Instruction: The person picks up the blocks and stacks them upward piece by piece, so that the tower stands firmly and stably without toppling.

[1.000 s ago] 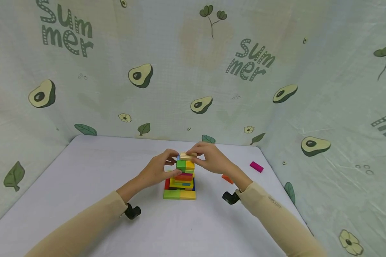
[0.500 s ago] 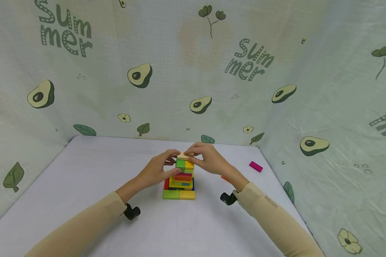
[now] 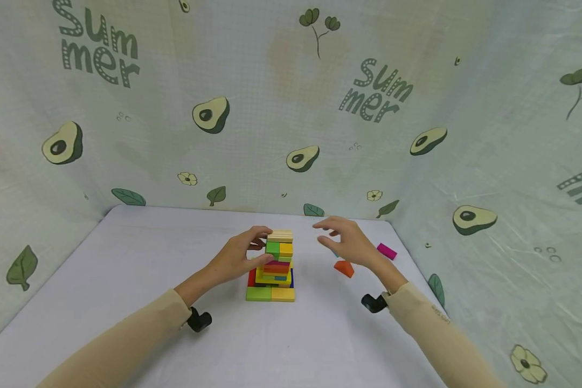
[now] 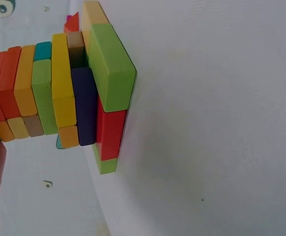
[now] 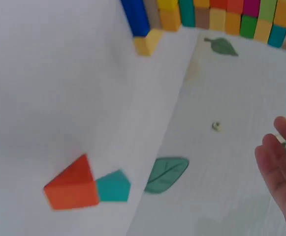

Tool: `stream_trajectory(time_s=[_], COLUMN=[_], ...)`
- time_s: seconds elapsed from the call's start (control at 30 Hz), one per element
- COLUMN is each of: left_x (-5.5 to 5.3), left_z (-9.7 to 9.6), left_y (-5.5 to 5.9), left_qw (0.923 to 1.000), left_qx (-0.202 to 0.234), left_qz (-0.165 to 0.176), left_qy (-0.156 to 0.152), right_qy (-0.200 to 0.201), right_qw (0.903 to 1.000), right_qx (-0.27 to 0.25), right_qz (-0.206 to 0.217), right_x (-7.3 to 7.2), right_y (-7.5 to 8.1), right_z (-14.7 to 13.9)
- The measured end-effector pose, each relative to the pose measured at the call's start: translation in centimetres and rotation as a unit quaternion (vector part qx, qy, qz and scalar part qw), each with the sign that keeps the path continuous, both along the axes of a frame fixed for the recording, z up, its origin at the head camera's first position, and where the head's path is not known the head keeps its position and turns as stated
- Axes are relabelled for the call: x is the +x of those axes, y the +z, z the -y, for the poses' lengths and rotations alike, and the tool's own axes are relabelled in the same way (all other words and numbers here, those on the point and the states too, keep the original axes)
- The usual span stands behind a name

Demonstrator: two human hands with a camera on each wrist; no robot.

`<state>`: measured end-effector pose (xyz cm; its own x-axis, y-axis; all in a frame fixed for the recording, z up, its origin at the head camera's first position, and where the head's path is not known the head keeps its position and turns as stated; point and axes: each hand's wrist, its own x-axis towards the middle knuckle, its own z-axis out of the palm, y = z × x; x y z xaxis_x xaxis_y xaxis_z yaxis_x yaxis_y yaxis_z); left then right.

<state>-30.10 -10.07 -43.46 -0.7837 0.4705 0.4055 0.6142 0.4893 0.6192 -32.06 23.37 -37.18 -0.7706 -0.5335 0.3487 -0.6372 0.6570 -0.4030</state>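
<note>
A tower of colourful wooden blocks (image 3: 277, 271) stands on the table, wider at its base. On its top lies a pale wooden block (image 3: 280, 236). My left hand (image 3: 240, 252) holds the upper tower from the left, thumb on the near side and fingers behind. In the left wrist view, the tower's layers (image 4: 42, 96) show between thumb and fingers, partly cut off by the frame. My right hand (image 3: 351, 243) is apart from the tower, to its right, with relaxed, parted fingers and nothing in them.
Right of the tower lie an orange wedge-shaped block (image 3: 344, 268) and a teal block (image 5: 114, 187) beside it, mostly hidden by the hand in the head view. A magenta block (image 3: 387, 251) lies farther right. A printed cloth (image 3: 252, 134) hangs behind the table.
My right hand set the pale block straight on the top, let go and moved off to the right. My left hand keeps its place on the tower.
</note>
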Motion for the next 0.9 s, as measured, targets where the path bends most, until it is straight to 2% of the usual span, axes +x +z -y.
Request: stream_trajectory(time_s=[0.17,0.3,0.47,0.7,0.9], left_x=[0.0,0.0,0.0,0.2,0.2], left_z=[-0.1,0.0,-0.1,-0.2,-0.1], left_y=[0.1,0.0,-0.1,-0.1,0.0], left_qw=[1.0000,1.0000,1.0000,0.9999,0.9998], left_qx=[-0.001,-0.003,-0.003,-0.005,-0.011], left_qz=[-0.001,-0.002,0.002,0.010,0.001], left_qy=[0.001,0.007,0.008,0.008,0.014], right_qy=[-0.061,-0.126,-0.193,-0.243,-0.266], right_qw=[0.9979,0.9911,0.9768,0.9575,0.9493], right_qx=[0.019,0.029,0.053,0.089,0.087], right_qz=[-0.006,0.031,0.076,0.127,0.143], right_x=[-1.3,-2.6,-4.0,-4.6,-4.4], right_y=[-1.9,-3.8,-6.4,-8.8,-9.6], right_z=[-7.0,-12.0,-16.8,-19.9,-20.2])
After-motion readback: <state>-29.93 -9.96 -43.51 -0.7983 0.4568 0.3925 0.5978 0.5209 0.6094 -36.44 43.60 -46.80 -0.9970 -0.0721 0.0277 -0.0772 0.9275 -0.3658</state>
